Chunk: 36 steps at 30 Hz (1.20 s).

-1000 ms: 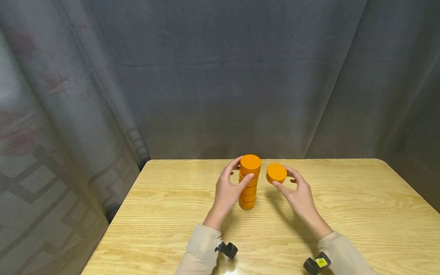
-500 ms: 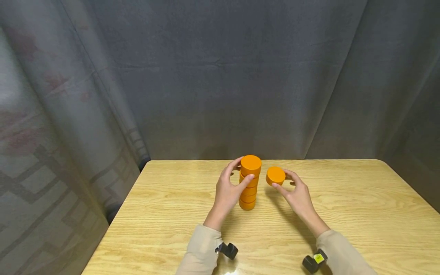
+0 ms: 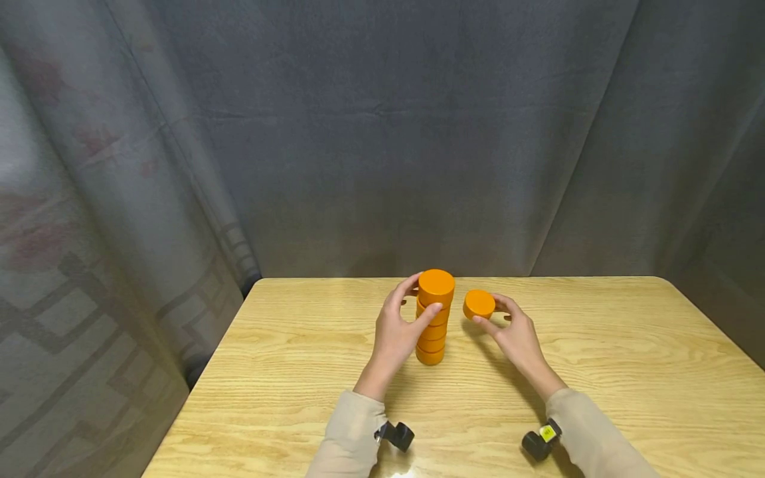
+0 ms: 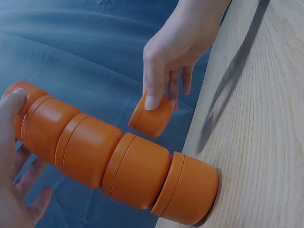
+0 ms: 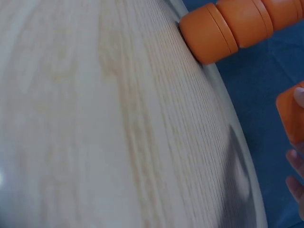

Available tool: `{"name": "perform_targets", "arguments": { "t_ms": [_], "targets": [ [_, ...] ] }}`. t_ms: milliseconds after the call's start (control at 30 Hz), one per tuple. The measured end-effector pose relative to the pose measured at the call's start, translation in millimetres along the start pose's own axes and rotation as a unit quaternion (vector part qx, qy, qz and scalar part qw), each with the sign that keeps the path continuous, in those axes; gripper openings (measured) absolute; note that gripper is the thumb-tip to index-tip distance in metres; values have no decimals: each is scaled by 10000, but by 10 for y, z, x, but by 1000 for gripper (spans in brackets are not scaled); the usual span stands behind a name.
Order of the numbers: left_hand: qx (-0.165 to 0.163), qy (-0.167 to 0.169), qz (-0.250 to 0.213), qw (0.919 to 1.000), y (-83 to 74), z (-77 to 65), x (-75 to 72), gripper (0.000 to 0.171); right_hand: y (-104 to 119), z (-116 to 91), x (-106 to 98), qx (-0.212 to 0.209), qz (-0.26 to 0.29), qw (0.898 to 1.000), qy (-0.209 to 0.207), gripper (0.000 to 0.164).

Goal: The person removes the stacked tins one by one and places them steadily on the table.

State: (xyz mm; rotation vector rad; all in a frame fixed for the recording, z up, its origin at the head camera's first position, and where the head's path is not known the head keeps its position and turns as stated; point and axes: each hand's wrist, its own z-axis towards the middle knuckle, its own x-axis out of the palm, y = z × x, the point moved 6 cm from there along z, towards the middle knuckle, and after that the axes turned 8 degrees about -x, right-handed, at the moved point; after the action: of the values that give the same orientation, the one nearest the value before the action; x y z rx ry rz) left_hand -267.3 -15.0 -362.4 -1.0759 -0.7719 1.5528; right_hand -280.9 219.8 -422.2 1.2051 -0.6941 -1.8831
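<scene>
Several round orange lidded jars stand in an upright stack (image 3: 431, 340) on the table; the left wrist view shows their lid seams along the stack (image 4: 137, 171). My left hand (image 3: 394, 332) grips the topmost jar (image 3: 435, 287), thumb on its near side and fingers around the far side. The top jar sits slightly off line with those below. To the right of the stack, my right hand (image 3: 521, 338) pinches another orange jar (image 3: 479, 304) between thumb and fingers, held in the air apart from the stack. Only that jar's edge (image 5: 290, 114) and some fingertips show in the right wrist view.
The light wood table (image 3: 287, 378) ends at a back edge not far behind the stack. A grey curtain (image 3: 382, 146) hangs behind it, and a patterned curtain (image 3: 89, 265) hangs at the left. Black wrist cameras (image 3: 399, 435) sit on both sleeves.
My right hand and its jar have lowered slightly, and the right forearm has shifted a little to the left. The left hand and the stack have stayed in place.
</scene>
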Motion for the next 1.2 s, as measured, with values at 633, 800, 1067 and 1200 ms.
{"name": "perform_targets", "arguments": {
  "t_ms": [633,800,1067,1200],
  "targets": [
    [33,-48,157,9999,-9,-9,-1,56,-200,236,89,109,20,9990,423,65],
    [36,-32,157,9999,-18,-10,7,56,-271,250,118,381,164,9971,631,69],
    [56,10,149,9999,-28,-4,26,57,-337,268,141,474,168,9965,671,67],
    [19,42,119,9999,-26,-18,33,57,-355,270,160,473,175,9964,678,65]
  ]
}}
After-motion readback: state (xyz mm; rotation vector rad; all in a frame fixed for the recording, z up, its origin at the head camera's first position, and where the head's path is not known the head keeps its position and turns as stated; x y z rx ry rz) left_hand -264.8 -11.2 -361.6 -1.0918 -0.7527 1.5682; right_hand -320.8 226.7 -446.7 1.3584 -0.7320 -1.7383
